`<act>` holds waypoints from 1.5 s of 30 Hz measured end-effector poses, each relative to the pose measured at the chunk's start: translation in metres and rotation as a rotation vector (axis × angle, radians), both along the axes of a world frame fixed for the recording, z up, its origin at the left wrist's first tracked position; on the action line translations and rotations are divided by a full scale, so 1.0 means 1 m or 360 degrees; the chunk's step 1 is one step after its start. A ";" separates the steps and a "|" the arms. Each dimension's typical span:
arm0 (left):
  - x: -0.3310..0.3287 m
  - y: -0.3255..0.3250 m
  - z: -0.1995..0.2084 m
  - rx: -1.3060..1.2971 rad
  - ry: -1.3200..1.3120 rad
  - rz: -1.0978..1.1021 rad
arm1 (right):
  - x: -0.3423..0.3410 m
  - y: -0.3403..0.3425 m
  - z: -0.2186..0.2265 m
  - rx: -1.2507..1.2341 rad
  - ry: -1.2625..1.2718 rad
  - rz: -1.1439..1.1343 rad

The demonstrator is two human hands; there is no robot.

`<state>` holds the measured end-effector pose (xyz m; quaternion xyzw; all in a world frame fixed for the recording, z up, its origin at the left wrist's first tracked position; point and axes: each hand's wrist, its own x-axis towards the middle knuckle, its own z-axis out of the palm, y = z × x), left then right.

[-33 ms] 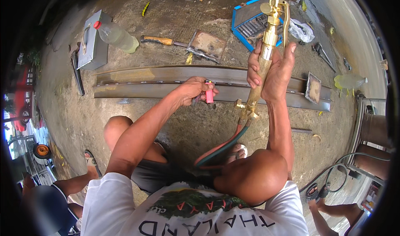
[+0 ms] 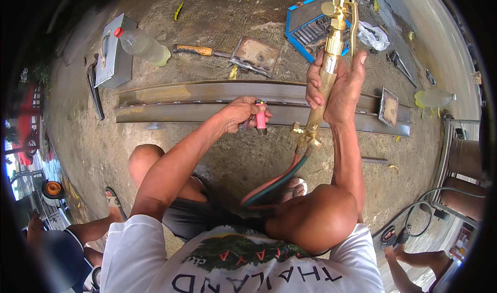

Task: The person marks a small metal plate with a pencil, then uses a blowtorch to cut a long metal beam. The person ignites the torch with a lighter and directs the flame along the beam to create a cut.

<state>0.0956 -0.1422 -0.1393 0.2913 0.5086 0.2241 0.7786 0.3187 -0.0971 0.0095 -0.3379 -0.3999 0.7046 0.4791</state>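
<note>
My left hand [image 2: 242,113] pinches a pink lighter [image 2: 260,119], held upright above the near edge of a long steel beam. In my right hand [image 2: 344,96] lies the handle of a brass cutting torch [image 2: 314,114]; the fingers curl around it and the thumb points up alongside. The torch's lever [image 2: 353,32] stands clear of my fingers, and its tip runs out of view at the top. From its near end, a red hose and a green hose [image 2: 277,185] loop down between my legs. No flame shows at the lighter.
Two joined steel beams [image 2: 171,95] lie across the concrete, with a small metal plate [image 2: 389,108] at their right end. Beyond are a wooden-handled tool with a plate [image 2: 256,56], a grey metal box [image 2: 115,52], a bottle [image 2: 142,46] and a blue tray [image 2: 293,32]. People sit at both sides.
</note>
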 end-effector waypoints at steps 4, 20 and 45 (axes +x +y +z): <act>0.017 0.000 0.017 -0.0054 0.0064 -0.0041 | 0.007 0.003 -0.004 0.0010 -0.0041 -0.0037; 0.024 0.018 0.039 0.0154 0.0204 0.0058 | 0.007 0.005 -0.010 -0.0044 -0.0087 -0.0072; -0.008 0.059 -0.030 0.1089 0.1648 -0.0604 | 0.053 0.010 0.003 0.0081 -0.0240 -0.0382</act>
